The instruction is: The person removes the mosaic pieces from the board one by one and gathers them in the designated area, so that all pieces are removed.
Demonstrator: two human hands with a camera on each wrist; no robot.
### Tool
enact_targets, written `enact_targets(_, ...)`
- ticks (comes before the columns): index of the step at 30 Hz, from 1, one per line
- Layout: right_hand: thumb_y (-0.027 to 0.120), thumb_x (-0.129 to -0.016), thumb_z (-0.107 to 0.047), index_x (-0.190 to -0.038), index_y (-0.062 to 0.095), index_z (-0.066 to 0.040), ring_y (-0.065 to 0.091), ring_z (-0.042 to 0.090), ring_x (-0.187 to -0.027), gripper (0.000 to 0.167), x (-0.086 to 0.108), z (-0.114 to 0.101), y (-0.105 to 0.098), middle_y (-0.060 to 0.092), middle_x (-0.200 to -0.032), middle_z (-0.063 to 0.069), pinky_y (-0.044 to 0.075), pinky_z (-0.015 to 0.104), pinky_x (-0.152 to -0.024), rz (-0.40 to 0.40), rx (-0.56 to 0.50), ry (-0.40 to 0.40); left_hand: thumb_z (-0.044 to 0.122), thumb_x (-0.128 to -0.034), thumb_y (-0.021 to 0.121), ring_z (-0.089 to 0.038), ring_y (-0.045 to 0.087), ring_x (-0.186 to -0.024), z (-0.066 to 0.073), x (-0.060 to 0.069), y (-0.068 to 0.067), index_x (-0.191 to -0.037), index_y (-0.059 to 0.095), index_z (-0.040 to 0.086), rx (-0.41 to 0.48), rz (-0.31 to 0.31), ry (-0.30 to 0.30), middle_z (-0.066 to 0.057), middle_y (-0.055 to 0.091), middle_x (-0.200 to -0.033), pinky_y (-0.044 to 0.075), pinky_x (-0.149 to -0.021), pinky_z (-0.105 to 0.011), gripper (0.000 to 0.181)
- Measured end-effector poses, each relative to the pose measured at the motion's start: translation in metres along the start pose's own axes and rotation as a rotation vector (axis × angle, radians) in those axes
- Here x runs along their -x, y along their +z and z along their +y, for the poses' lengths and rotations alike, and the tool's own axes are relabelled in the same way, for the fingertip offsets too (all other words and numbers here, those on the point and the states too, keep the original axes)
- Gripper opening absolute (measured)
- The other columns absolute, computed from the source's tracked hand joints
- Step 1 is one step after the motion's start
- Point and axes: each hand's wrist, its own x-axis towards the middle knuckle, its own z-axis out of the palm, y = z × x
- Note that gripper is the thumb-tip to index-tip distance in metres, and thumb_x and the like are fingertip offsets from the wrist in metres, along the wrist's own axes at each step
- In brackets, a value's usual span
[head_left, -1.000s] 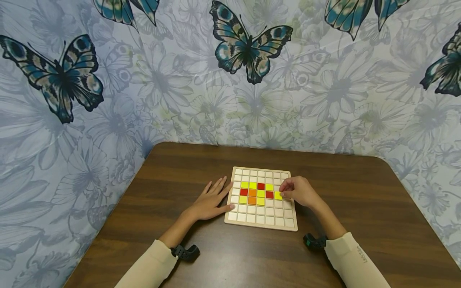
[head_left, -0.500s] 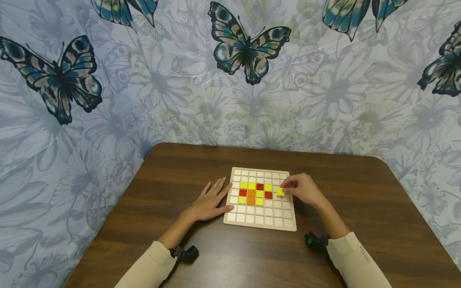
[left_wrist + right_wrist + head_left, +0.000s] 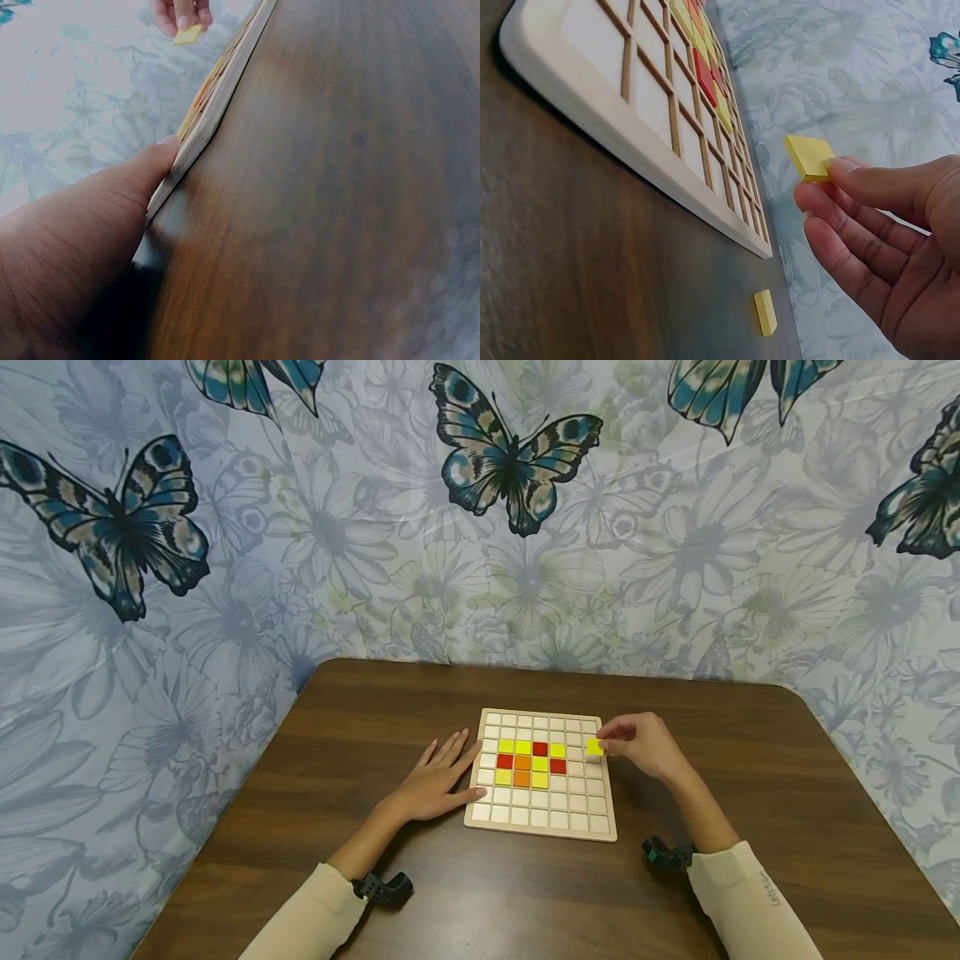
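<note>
Touching a gridded wooden board (image 3: pixel 538 816) with the left hand (image 3: pixel 431 787), pinching a yellow square tile (image 3: pixel 595 747) in the right hand (image 3: pixel 647 745).
On a dark wood-grain counter (image 3: pixel 390 710), from left to right: left fingers straight and spread, gripping nothing, against the board's left edge; a cluster of red, orange and yellow tiles (image 3: pixel 521 762) set among pale squares; the yellow square tile, held clear of the board near its right edge, between right thumb and closed-in fingers; another yellow tile (image 3: pixel 765 312) down on the counter near the board's corner, per the right wrist view.

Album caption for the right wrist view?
Right-hand fingers pinch a yellow tile; a second yellow piece rests near the board.
</note>
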Motion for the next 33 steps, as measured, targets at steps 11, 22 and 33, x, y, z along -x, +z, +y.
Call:
enact_targets(11,0.074,-0.094,-0.008,-0.101,0.080,-0.004,0.072,0.030,-0.081,0.010,0.008,0.006,-0.005,0.076,-0.089,0.008,0.059,0.046,-0.072,0.050,0.028,0.032,0.063,-0.1010,0.046,-0.031,0.004,-0.156,0.000,0.003,0.010,-0.165,0.011,0.017,0.013,-0.003,0.003,-0.015,0.004,-0.170,0.000,-0.121,-0.060,0.086)
enact_targets(22,0.073,-0.095,-0.009,-0.104,0.078,0.000,0.071,0.038,-0.083,0.014,0.004,0.011,-0.022,0.075,-0.094,0.014,0.059,0.051,-0.073,0.122,-0.024,0.041,0.064,-0.1008,0.046,-0.031,0.002,-0.156,-0.001,0.000,0.004,-0.165,0.010,0.016,0.011,-0.015,0.004,-0.016,0.003,-0.169,0.000,-0.121,-0.060,0.088)
enact_targets(33,0.074,-0.094,-0.008,-0.103,0.077,0.004,0.073,0.029,-0.082,0.015,0.000,0.026,-0.032,0.075,-0.095,0.018,0.060,0.045,-0.076,0.194,-0.006,0.089,0.062,-0.1010,0.048,-0.032,0.005,-0.156,-0.002,-0.002,0.001,-0.165,0.011,0.016,0.005,0.002,0.008,-0.016,0.004,-0.169,0.002,-0.121,-0.060,0.087)
